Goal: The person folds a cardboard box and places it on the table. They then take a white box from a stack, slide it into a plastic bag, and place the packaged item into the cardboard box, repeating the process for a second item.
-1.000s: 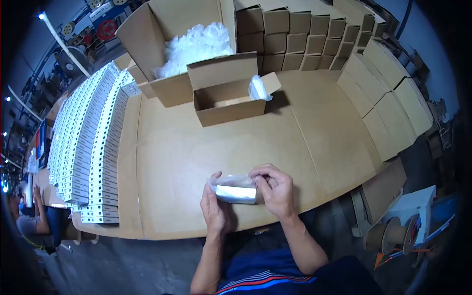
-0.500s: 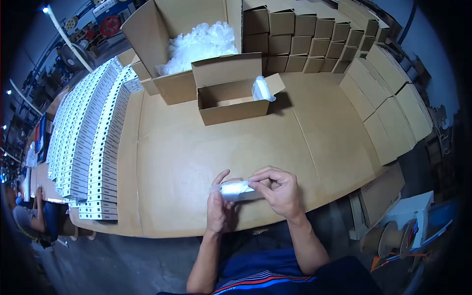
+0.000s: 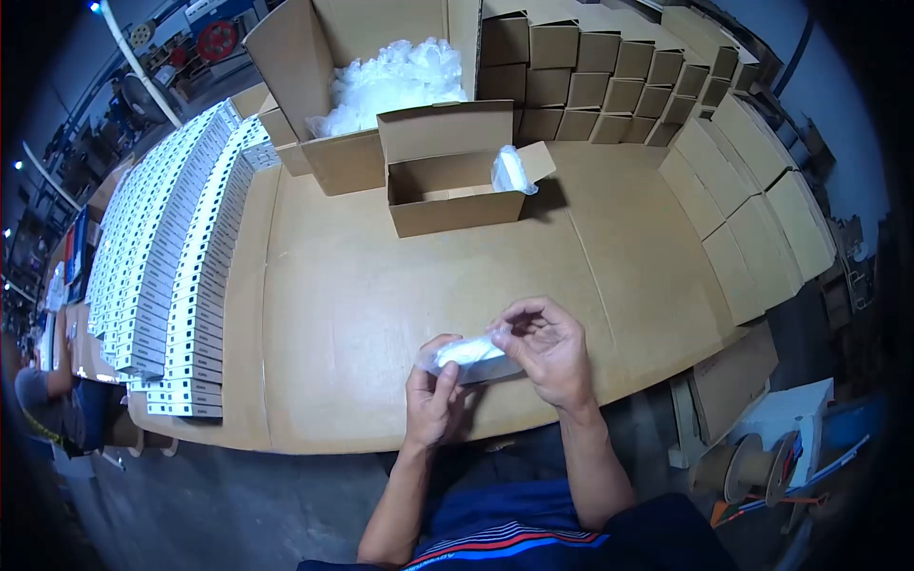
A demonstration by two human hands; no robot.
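Observation:
Near the table's front edge, a white item in clear plastic wrap [image 3: 471, 354] is held between my hands. My left hand [image 3: 433, 392] grips its left end, thumb on top. The fingers of my right hand [image 3: 545, 352] pinch the wrap at the right end. Beyond them stands an open cardboard box [image 3: 457, 215] with its lid flap raised. Another plastic-wrapped white item [image 3: 511, 171] rests at that box's right end, by the side flap. What the wrap encloses is too blurred to tell.
Rows of small white boxes [image 3: 195, 314] line the table's left side. A large carton [image 3: 347, 167] holds clear plastic bags [image 3: 400, 84]. Cardboard boxes are stacked at the back [image 3: 562, 86] and right [image 3: 762, 219]. Another person [image 3: 57, 385] is at the far left.
The wrapped item has risen slightly and tilted, its right end higher. My left thumb has moved onto its top. My right hand has shifted slightly up and right. The camera view has moved a little.

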